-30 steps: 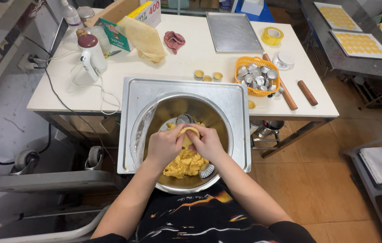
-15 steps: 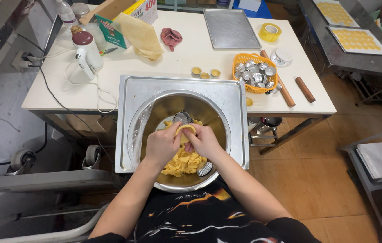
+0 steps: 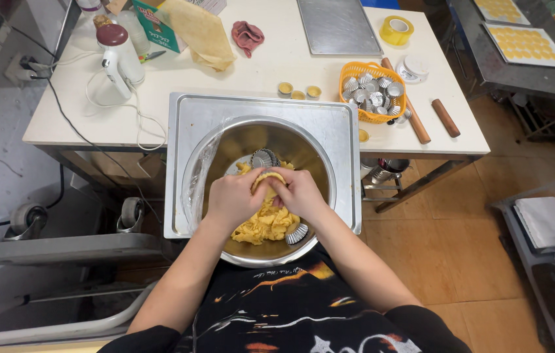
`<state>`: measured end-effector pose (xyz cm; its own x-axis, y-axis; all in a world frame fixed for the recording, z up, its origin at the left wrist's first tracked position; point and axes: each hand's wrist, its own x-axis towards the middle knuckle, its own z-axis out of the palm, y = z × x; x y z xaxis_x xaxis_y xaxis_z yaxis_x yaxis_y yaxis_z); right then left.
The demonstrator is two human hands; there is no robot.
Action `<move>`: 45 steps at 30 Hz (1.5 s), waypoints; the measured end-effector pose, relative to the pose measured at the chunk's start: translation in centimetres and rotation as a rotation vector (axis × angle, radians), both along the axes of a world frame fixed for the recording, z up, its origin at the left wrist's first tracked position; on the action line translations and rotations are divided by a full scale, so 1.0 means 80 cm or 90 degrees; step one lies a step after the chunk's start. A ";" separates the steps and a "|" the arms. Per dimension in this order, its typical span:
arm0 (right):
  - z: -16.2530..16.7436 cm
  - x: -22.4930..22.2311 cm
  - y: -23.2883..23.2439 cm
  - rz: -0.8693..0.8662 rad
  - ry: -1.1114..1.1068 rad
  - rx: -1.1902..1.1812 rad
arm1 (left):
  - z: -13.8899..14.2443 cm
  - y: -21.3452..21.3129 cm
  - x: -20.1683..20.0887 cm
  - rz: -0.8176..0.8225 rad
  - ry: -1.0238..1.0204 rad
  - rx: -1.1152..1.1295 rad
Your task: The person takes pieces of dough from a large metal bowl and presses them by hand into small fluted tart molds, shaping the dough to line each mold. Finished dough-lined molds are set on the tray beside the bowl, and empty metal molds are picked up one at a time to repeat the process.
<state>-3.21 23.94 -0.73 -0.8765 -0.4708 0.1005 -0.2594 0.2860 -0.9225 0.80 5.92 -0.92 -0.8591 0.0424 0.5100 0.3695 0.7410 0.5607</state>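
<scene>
A large steel mixing bowl (image 3: pixel 320 171) sits on a steel tray (image 3: pixel 336 121) in front of me, with a mass of yellow dough (image 3: pixel 265 225) in its bottom. My left hand (image 3: pixel 233 199) and my right hand (image 3: pixel 301 194) meet above the dough and both pinch a small piece of dough (image 3: pixel 267 178) between their fingers. Two fluted metal tart moulds lie in the bowl: one (image 3: pixel 263 157) just behind my hands, one (image 3: pixel 297 234) at the near right of the dough.
An orange basket (image 3: pixel 370 91) of several metal moulds, a wooden rolling pin (image 3: pixel 415 117), tape roll (image 3: pixel 396 30), baking sheet (image 3: pixel 338 26), three filled moulds (image 3: pixel 297 92), hand mixer (image 3: pixel 119 55) with cord, and a box stand on the white table (image 3: pixel 94 111). Trays of tart shells (image 3: pixel 526 46) lie at right.
My hands stay together over the bowl, working the small dough piece. The view has shifted slightly; nothing else moved.
</scene>
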 end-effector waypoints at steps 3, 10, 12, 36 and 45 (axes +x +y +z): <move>-0.003 0.002 -0.004 -0.070 0.027 -0.021 | -0.002 0.000 -0.002 -0.011 0.036 -0.008; -0.006 -0.002 -0.004 -0.030 -0.069 -0.055 | -0.004 0.000 -0.002 -0.009 0.033 0.069; -0.004 0.000 -0.002 -0.027 -0.018 -0.030 | 0.000 -0.002 -0.002 -0.015 0.040 0.033; 0.002 0.005 -0.005 -0.066 0.071 0.000 | 0.015 0.000 0.003 -0.003 0.053 0.014; -0.001 0.000 -0.004 -0.038 -0.067 -0.109 | 0.007 -0.002 0.001 0.008 0.071 0.047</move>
